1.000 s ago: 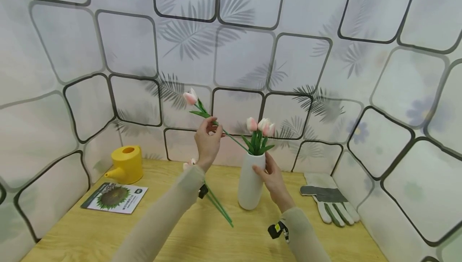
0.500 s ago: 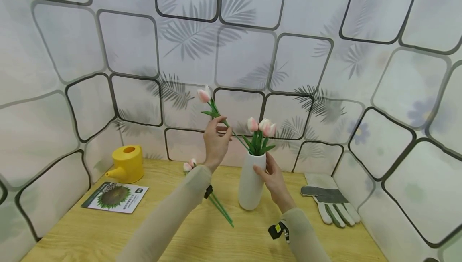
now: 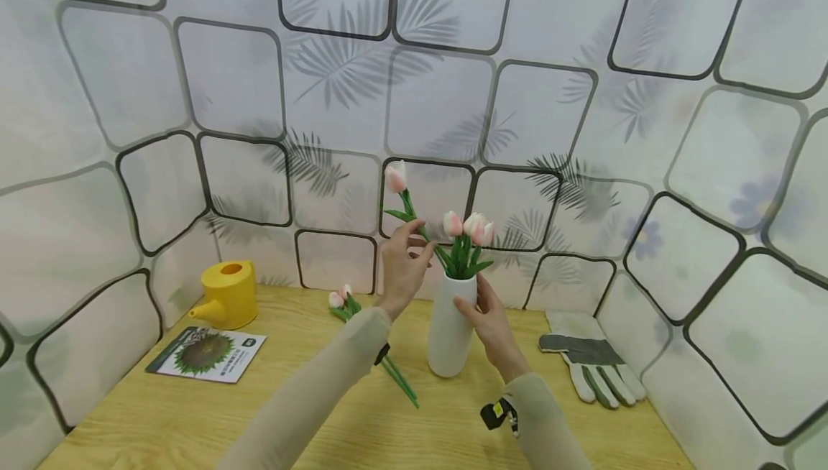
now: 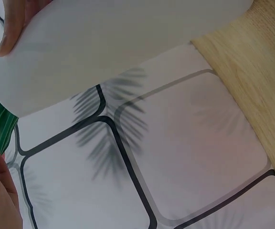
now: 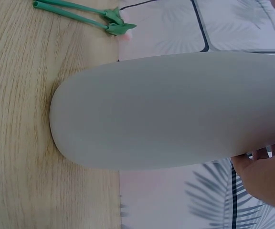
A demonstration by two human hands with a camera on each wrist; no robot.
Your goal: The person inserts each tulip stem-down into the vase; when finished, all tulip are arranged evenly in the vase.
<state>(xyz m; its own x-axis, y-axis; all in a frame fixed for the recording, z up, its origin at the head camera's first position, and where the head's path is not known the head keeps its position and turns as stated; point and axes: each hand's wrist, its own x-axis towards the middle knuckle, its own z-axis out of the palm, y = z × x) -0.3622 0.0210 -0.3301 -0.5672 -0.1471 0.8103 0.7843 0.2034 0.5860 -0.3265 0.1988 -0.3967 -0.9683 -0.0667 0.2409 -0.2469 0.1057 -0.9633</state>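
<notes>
**Pinching a tulip (image 3: 396,178) beside the mouth of a white vase (image 3: 449,326)**

The vase stands upright on the wooden table (image 3: 414,448); take it as the clock's centre, with 12 toward the patterned wall (image 3: 440,118). A cluster of pink-and-white tulips (image 3: 461,251) rises from its mouth. The left hand (image 3: 405,263), toward 11 o'clock, pinches the tulip by its stem, the bloom leaning out to 11. That stem slants down to the rim, though the leaves there make it hard to say whether its end sits inside. The right hand (image 3: 489,323), at 3, is clamped round the vase's upper side, thumb in front. The hands are apart, the vase's mouth between them.

Loose tulips (image 3: 336,300) lie at 9, partly hidden by the left sleeve (image 3: 317,384), blooms toward 10 and stem ends toward 7. Farther out at 9 sits a yellow watering can (image 3: 233,299), spout turned to 8. Nearer the person lies a printed packet (image 3: 205,355) showing a sunflower head, a small dark logo near its right-hand corner and print too small to read. A white, grey and green work glove (image 3: 589,355) lies toward 4.

The table's back edge meets the wall behind the vase. A narrow gap separates vase from loose stems; a wider strip of wood shows before the glove, and the tabletop runs on toward 6 between the forearms.
</notes>
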